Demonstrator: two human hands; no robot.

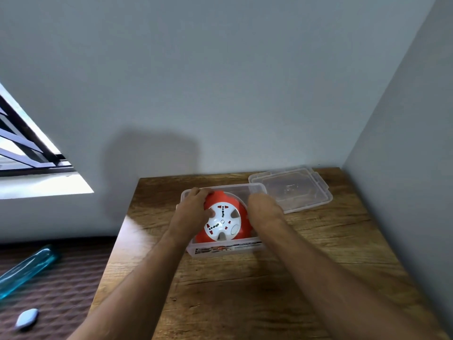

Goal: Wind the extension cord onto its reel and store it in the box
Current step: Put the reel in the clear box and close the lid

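Storage step, frame centre: left hand (193, 212) and right hand (263, 209) both grip the cord reel (224, 223), seating it in the clear box (220, 250); lid (291, 190) at upper right goes on next.

We're looking into the corner of a lived-in room, a home by the look of it. Plain pale painted walls (232, 82) meet on the right of the frame, and a small wood-grain table (245, 290) sits pushed right into that corner. At the left edge there's a window (29, 153) with dark bars across it, daylight pouring over its sill. Down in the lower left, a brown quilted surface (61, 278), bedding or upholstery, carries a clear blue bottle (24, 273) lying on its side and a small pale blue object (27, 319). Household clutter, nothing industrial.
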